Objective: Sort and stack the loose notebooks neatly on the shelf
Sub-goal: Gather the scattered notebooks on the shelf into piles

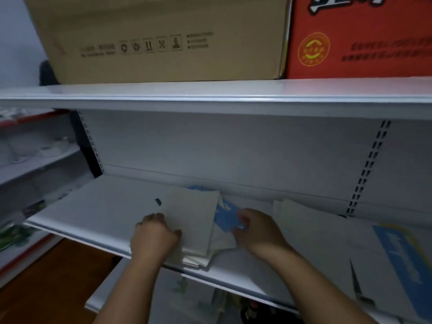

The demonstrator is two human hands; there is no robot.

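- Notebook stack [196, 220]: lies at the front edge of the white shelf [93, 206], near its middle.
- Left hand [153, 235]: fingers curled round the stack's left edge.
- Right hand [257, 230]: pinches the blue notebook [225, 216] protruding from the stack.
- Loose notebooks [315, 230]: spread toward the shelf's right end.

Shelf [93, 218] is white painted metal, smooth with a soft sheen. The notebooks [194, 216] have matt off-white paper covers; the blue notebook [225, 216] under them looks a bit slicker. Up top, brown box [163, 31] is plain matt cardboard, red box [362, 36] printed cardboard. Floor [58, 265] looks like brown wood.
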